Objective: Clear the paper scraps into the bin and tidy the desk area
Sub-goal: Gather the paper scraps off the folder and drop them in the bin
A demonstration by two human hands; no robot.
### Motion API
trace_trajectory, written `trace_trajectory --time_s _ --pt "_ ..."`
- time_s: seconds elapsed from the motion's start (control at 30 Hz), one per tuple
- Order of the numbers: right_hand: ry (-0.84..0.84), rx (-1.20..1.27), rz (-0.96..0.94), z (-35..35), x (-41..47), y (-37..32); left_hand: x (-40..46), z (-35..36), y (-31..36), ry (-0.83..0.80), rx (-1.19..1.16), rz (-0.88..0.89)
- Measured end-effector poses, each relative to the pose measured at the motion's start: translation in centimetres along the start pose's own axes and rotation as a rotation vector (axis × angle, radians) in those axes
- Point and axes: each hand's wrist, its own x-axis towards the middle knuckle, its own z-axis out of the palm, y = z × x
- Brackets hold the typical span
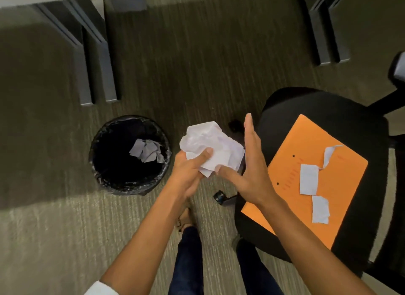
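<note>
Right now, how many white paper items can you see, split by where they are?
Crumpled wad in the left hand, right hand open beside it: 1
Loose scraps on the orange folder: 3
Scrap pile in the bin, pieces overlap, counted as: 1
Total: 5

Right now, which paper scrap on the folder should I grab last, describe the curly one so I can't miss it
Find the black chair right of the bin; an orange folder lies on its seat. The curly scrap sits farthest from you, a thin twisted strip, unlike the two flat rectangular pieces.
</note>
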Motion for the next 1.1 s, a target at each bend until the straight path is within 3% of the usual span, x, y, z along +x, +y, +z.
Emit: trace_trajectory --time_s 0.07,0.17,0.57,0.83,1.0,1.1 --pt "0.029 0.236 0.095 0.8 1.0 -1.1 0.3 -2.2 1.2 0.017 -0.034 0.016" --pt "0.026 0.394 0.142 2.2 2.7 -2.2 0.7 -5.7 2.9 0.065 -0.029 0.035" --pt "-0.138 0.432 0.222 10.3 5.8 -4.5 0.8 -19.1 6.9 0.453 -0.116 0.032" --pt "-0.097 0.418 0.309 10.4 5.7 -2.6 2.0 -23.1 7.0 0.540 0.037 -0.354" --pt "0.009 0.437 0.405 7.7 4.6 0.0 1.6 -22.4 5.6 0.455 0.114 -0.408" --pt "0.026 0.362 0.420 5.5 3.5 1.5 1.8 -20.5 4.1 0.437 0.399 -0.452"
